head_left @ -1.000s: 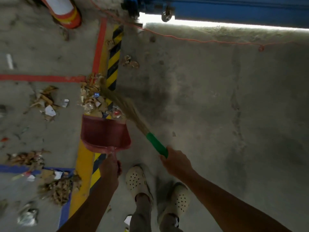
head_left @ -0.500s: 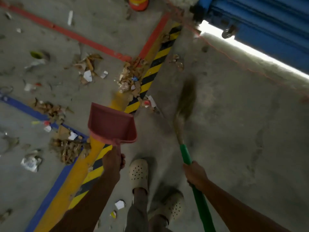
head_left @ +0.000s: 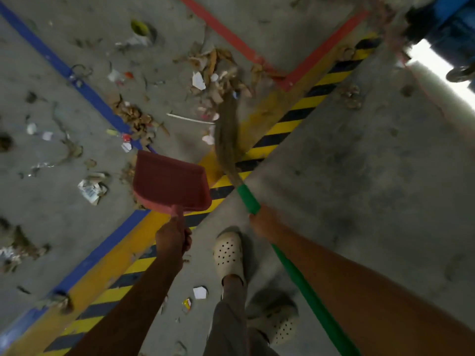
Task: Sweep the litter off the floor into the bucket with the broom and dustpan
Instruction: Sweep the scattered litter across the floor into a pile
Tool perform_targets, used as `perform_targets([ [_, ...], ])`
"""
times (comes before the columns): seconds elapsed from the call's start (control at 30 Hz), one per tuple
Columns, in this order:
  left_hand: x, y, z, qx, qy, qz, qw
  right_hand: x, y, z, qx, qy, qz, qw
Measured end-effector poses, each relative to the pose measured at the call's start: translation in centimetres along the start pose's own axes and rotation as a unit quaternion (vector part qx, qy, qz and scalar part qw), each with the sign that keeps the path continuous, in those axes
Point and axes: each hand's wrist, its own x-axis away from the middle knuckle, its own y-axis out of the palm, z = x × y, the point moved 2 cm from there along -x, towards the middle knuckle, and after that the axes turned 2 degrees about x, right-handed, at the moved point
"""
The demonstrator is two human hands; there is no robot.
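Note:
My left hand [head_left: 172, 237] grips the handle of a dark red dustpan [head_left: 169, 182], which hangs above the floor near the yellow and black stripes. My right hand [head_left: 264, 223] grips the green handle of a broom [head_left: 248, 199]. Its straw head [head_left: 227, 132] is blurred and reaches toward a pile of dry leaves and paper scraps [head_left: 218, 75] by the red line's corner. More litter [head_left: 133, 119] lies along the blue line. No bucket is in view.
Crumpled paper [head_left: 91, 190] lies left of the dustpan, and small scraps [head_left: 200, 292] lie by my feet in pale clogs [head_left: 227, 253]. Blue, red and yellow-black floor lines cross here. A blue door [head_left: 452, 29] with a bright gap is at the top right.
The view has swung left. The broom head has moved left over the striped line toward the litter pile. The dustpan stays lifted in my left hand.

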Motion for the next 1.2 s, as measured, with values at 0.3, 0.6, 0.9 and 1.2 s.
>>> perform_targets([
  [0.3,0.0,-3.1,5.4,0.058,-0.011,0.016,0.998,3.5,-2.4,-9.2,0.127,-0.108,0.079,0.983],
  [0.6,2.1,2.8,12.1,0.023,0.040,-0.042,0.998,5.4,-10.6,-5.9,0.104,-0.101,0.133,0.981],
  [0.9,5.7,14.7,14.6,-0.021,0.047,-0.074,0.996,4.1,-18.1,4.7,-0.034,0.019,0.180,0.983],
  [1.2,11.9,27.4,13.8,-0.038,0.059,-0.109,0.992,1.1,-25.6,18.6,-0.204,0.170,0.205,0.942],
])
